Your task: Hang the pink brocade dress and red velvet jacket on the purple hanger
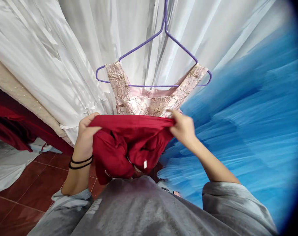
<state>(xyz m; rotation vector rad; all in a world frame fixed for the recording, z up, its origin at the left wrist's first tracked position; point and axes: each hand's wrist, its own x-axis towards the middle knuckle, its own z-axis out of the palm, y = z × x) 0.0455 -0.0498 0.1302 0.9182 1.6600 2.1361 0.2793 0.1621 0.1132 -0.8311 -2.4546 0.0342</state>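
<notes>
Stretched between my two hands is the top edge of a red garment (131, 131), whose lower part hangs in folds with a small white tag inside. My left hand (86, 127), with dark bands at the wrist, pinches its left end. At the right end my right hand (183, 126) grips the same edge, slightly blurred. Just behind the red cloth hangs a pink floral dress (149, 105) on a purple hanger (141, 44). The red cloth covers the dress below its bodice. The garment's exact kind is unclear.
White drapes (94, 39) fill the background. A large blue tulle gown (249, 124) spreads along the right side. At left hang a beige sparkly cloth (28, 95) and dark red cloth (13, 121), above a red tiled floor (35, 186).
</notes>
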